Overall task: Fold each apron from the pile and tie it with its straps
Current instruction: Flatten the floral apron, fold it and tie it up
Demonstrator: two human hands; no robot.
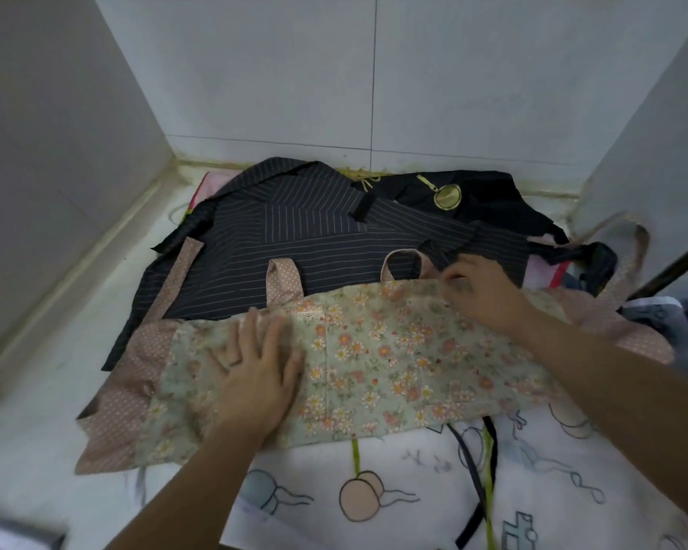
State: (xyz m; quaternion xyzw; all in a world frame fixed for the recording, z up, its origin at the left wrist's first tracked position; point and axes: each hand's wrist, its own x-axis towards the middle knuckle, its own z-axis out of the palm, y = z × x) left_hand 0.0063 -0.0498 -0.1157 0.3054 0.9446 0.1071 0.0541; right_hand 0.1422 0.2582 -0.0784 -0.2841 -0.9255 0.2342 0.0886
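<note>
Head view, cartoon sheet [374, 506]: nearest you at 6 o'clock, under everything. A dark strap [475, 525] trails out from beneath the work, so keep it out of your fold.
Left hand [255, 363]: flat with fingers spread, pressing the floral apron at its 8 o'clock. Use it as your anchor.
Floral apron [394, 351]: a long folded band across the middle, lying on top of the pile. Smooth the crease outward before you fold again.
Right hand [481, 295]: at 1 o'clock, fingers curled on the apron's far edge, apparently pinching it. Square that edge.
Pink dotted straps [283, 281]: poking out at 12 o'clock. Leave them free for tying.
Striped apron [275, 228]: directly beneath, at 11 o'clock. Don't drag it along.
Black apron [473, 192]: farthest, by the wall.
</note>
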